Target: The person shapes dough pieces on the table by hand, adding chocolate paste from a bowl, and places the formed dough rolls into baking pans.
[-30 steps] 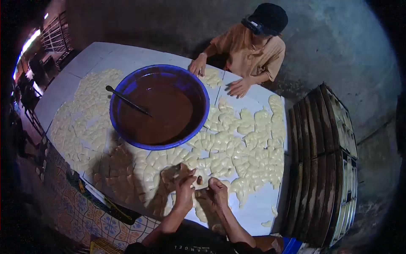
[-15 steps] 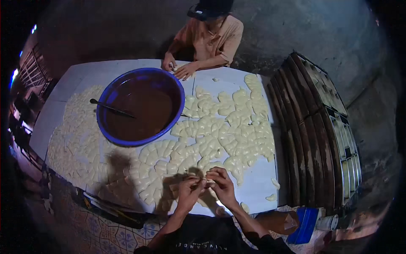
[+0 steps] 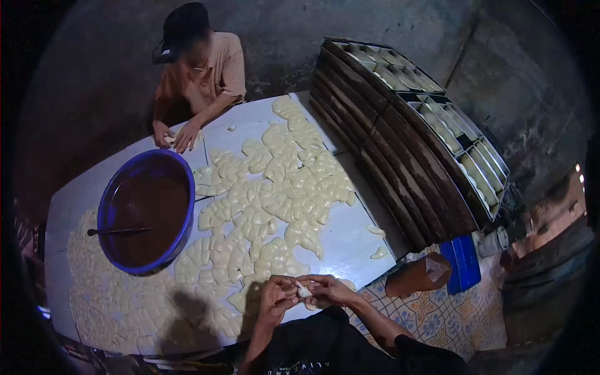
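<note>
Dough (image 3: 304, 290) between both hands (image 3: 275, 297) (image 3: 332, 291); fingers (image 3: 317, 281) touching it

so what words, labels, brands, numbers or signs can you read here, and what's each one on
Pale lettering on the wearer's black shirt: partly legible, but I won't copy it out.
White mark on the other person's black cap: too small to read.
I can make out no text on the blue basin, dough pieces or stacked trays.
</note>
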The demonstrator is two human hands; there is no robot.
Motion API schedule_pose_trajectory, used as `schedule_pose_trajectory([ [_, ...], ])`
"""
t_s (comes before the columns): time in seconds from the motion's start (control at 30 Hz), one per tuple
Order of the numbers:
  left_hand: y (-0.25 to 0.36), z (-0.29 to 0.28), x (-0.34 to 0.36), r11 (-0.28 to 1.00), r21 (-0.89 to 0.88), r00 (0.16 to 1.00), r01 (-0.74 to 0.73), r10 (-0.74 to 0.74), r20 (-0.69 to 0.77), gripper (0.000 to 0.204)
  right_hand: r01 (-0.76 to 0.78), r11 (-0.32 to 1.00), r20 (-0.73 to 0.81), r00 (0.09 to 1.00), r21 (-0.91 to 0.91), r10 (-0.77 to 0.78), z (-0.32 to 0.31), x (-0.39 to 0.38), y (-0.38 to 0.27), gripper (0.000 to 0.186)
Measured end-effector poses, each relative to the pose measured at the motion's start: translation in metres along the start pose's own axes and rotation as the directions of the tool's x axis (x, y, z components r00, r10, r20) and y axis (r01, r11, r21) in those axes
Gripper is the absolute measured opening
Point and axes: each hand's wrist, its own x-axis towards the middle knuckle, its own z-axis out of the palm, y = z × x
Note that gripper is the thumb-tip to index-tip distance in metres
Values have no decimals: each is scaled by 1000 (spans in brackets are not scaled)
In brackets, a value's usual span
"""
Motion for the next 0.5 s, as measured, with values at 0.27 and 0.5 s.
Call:
schedule_pose_trajectory([
  [0.27,8,-15,18,944,331,931,16,106,-349,21,189,875,-644,611,-446,-460,-133,4,59,43],
  [0.5,-1,-44,-1,917,396,854,48,168,-492,16,-88,-163,12,847,-983,-531,-54,-55,34,44],
])
